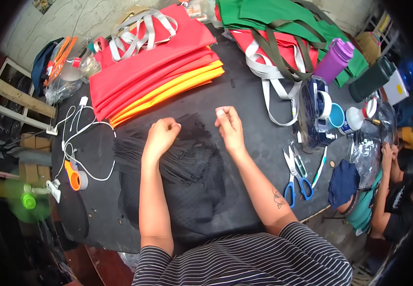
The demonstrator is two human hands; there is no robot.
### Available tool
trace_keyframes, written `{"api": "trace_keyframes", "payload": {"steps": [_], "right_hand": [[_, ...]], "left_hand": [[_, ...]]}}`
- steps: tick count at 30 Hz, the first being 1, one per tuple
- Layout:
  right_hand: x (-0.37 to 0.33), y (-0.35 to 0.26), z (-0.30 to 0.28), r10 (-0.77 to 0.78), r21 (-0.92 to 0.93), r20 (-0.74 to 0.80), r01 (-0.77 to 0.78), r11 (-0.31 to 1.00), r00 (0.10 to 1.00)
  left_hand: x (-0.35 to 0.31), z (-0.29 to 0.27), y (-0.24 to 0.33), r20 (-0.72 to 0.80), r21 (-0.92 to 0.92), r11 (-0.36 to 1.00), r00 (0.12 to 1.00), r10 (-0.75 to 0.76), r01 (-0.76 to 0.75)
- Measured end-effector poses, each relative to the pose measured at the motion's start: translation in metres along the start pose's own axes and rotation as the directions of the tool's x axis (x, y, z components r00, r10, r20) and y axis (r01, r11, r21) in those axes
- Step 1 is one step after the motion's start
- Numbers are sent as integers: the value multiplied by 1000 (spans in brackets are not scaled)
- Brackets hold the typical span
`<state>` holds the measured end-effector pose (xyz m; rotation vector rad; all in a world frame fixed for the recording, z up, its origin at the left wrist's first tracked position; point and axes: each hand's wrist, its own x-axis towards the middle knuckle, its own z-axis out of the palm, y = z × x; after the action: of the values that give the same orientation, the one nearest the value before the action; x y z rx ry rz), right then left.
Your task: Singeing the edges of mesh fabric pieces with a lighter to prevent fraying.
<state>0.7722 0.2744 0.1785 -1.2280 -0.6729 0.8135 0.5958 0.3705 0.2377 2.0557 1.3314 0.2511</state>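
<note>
A black mesh fabric piece [199, 186] lies on the dark tabletop in front of me. A bundle of thin black strips or cords [132, 148] is spread over its upper part. Above these strips is my left hand [161, 137], its fingers curled in and thumb pressed against them. My right hand [230, 129] is raised just beyond the mesh's upper right edge, thumb and forefinger pinched together. Whatever either hand holds, if anything, is too small or too dark to make out. The hands are apart from each other.
Folded red and yellow bags [154, 71] are stacked at the far left, green bags [268, 16] at the far right. Blue-handled scissors [292, 174], a purple bottle [334, 59] and a dark bottle [371, 80] stand right. White cables [65, 143] and orange tape dispenser [74, 177] lie left. Another person [392, 205] sits right.
</note>
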Motion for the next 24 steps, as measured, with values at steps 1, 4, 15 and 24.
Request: {"api": "trace_keyframes", "payload": {"steps": [1,4,15,24], "right_hand": [[0,-2,-2,-1,13,10,1,1000,1000],[0,-7,-7,-6,15,15,6,1000,1000],[-5,-3,-4,17,-117,76,-8,993,997],[-17,-9,13,-26,-165,337,87,982,941]], "left_hand": [[0,0,-1,13,-5,999,999,35,-35],[6,-3,-9,133,84,987,983,128,-140],[-1,-1,-2,-111,-56,995,991,72,-79],[-18,5,10,-257,-112,975,953,160,-194]]}}
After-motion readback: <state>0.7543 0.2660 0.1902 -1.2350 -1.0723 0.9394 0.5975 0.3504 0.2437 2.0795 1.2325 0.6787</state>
